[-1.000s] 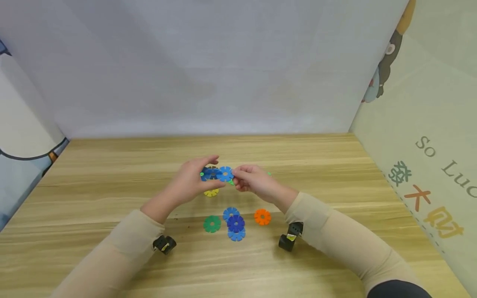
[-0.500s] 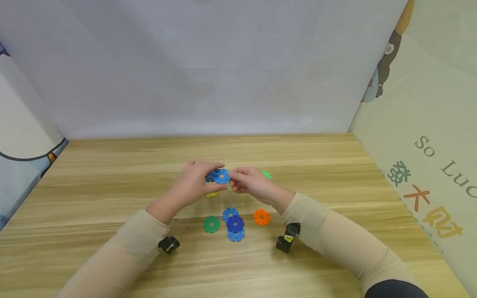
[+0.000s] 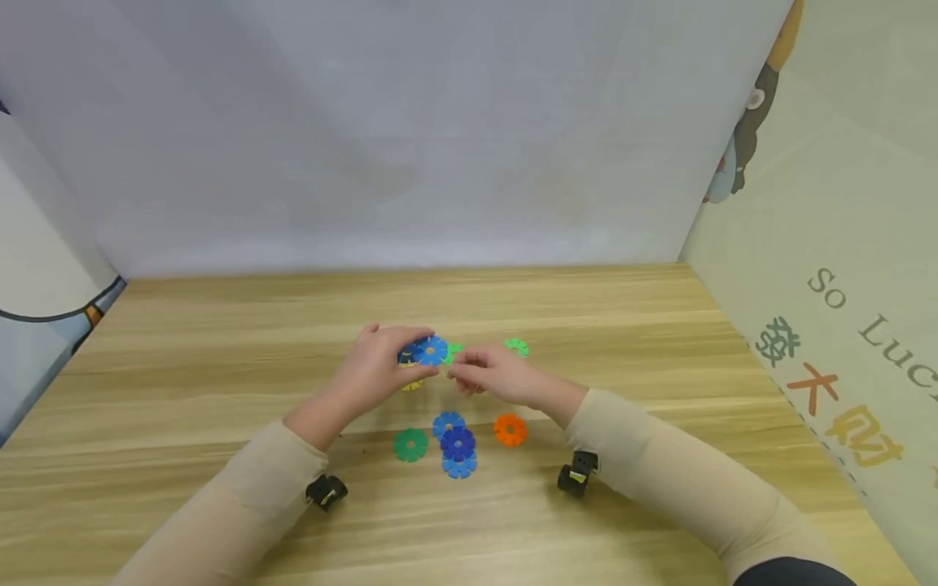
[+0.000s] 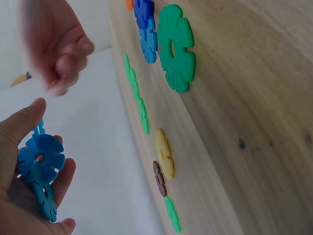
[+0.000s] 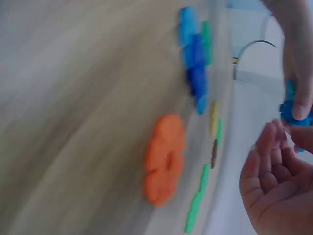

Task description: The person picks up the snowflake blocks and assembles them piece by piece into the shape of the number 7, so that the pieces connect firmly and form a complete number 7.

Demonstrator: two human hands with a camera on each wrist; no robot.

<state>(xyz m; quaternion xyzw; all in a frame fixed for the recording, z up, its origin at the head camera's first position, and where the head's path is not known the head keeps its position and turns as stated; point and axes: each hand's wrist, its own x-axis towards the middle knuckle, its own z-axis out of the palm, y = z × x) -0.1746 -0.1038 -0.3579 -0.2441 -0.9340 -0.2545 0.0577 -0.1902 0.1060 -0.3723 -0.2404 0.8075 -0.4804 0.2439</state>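
Observation:
Several blue notched flower-shaped discs (image 4: 51,152), slotted into one another at angles, sit in my left hand (image 3: 359,374). Thumb and fingers curl round them above the table. My right hand (image 3: 506,377) is just to the right of this piece, its fingers loosely bent and nothing between them. In the left wrist view a small gap shows between the right hand (image 4: 56,49) and the blue discs. Beneath the hands lie a yellow disc (image 3: 412,384) and a light green disc (image 3: 454,350), both partly covered. A brown disc (image 4: 159,179) lies beside the yellow one.
Nearer me on the wooden table (image 3: 220,325) lie a dark green disc (image 3: 401,445), an orange disc (image 3: 501,430) and an overlapping group of blue discs (image 3: 467,443). Another light green disc (image 3: 517,343) lies behind the right hand. A pale wall (image 3: 440,163) rises at the back.
The right hand, earlier pinching the edge of the front blue disc, has let go and moved slightly away. The left hand still holds the joined discs and has shifted slightly.

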